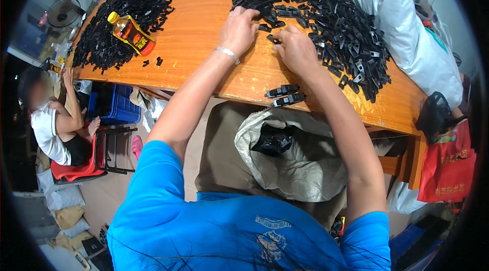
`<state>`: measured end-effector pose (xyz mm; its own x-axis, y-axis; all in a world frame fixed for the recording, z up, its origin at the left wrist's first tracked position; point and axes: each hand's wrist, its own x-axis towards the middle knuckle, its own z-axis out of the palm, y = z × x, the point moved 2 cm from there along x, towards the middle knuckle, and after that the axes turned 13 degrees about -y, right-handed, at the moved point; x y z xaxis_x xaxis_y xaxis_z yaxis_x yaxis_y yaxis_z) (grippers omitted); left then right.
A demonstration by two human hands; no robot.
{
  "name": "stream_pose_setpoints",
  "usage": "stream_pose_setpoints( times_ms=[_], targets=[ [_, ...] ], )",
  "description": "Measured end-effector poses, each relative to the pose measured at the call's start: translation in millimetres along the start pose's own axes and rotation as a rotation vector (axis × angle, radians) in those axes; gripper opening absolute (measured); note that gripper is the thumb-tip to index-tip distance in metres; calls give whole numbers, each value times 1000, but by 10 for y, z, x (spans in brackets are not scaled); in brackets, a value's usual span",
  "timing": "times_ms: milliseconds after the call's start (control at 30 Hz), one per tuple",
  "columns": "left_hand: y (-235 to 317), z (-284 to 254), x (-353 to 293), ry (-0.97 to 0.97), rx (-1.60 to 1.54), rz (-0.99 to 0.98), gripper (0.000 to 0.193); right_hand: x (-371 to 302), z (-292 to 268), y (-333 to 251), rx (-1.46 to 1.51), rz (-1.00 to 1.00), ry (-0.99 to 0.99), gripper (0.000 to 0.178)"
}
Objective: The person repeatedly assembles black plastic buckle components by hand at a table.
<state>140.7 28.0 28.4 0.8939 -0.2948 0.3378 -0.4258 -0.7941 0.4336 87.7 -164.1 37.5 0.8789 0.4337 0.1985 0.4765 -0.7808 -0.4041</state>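
My left hand point(240, 30), a pale band on its wrist, is at the near left edge of a heap of black plastic parts point(346, 36). Its fingers curl down against the parts, and what they hold, if anything, is hidden. Close by on the right, my right hand point(297, 49) pinches a small black plastic part point(274, 39) just above the wooden table point(204, 36). A few loose parts lie between the two hands. Nearer to me, two longer black pieces with grey sections point(288, 100) rest side by side at the table edge.
A second heap of small black parts point(137, 3) covers the table's left, with a yellow-capped bottle point(131, 34) lying on it. An open woven sack point(305, 169) sits at my lap. White sacks point(407, 31) lean at the right. Another person point(51, 128) sits at the left.
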Motion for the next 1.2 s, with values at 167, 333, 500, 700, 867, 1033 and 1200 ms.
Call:
stream_pose_setpoints(
  times_ms=[167,333,500,700,867,1033,1200],
  targets=[
    [-99,219,276,18,185,-19,25,277,293,128,-96,28,-25,21],
    [-127,257,227,42,281,-36,15,63,233,154,-58,79,-59,17],
    [-109,142,-39,125,242,-7,8,-261,74,168,165,37,64,25],
    [-171,87,-520,-7,-92,-218,19,-500,-13,53,333,187,-35,23],
    [-267,-83,-630,-85,-377,-366,24,-627,-41,25,53,120,-16,20],
    [-36,-296,-611,-205,73,-308,18,-618,-91,-23,-169,130,-96,15],
    [25,-331,-538,-170,278,190,17,-535,-68,34,-314,182,-236,22]
  ],
)
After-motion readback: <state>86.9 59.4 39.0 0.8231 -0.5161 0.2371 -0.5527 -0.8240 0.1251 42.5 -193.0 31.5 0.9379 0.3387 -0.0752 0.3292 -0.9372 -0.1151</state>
